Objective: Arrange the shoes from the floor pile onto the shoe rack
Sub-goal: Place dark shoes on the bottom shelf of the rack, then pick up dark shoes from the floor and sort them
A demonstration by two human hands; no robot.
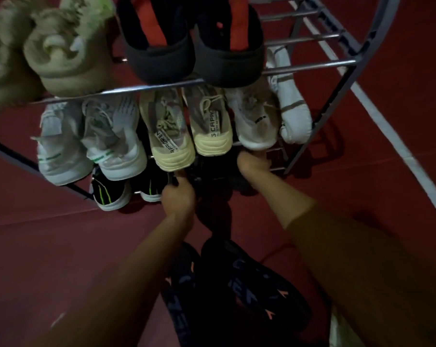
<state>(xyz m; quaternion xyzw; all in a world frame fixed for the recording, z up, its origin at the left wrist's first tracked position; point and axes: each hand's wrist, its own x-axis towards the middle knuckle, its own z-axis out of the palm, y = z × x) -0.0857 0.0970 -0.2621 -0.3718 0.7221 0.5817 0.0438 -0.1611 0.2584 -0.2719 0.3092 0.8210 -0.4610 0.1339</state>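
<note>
I look down on a metal shoe rack [149, 87]. My left hand [178, 197] grips a black shoe [213, 171] at the dim bottom tier. My right hand [253, 162] holds a second black shoe [239, 182] beside it, its fingertips hidden under the middle tier. A black pair with green stripes [109, 194] sits left of them. The middle tier carries white-green sneakers [116, 146], cream sneakers [169, 139] and a white sneaker [257, 121]. Beige sneakers [69, 53] and black-red slippers [159, 48] sit on top.
Two dark sandals with printed straps [249, 284] lie on the red floor [49, 234] between my forearms. A white sock-like shoe [292, 108] fills the right end of the middle tier. A white line [387, 126] crosses the floor to the right of the rack.
</note>
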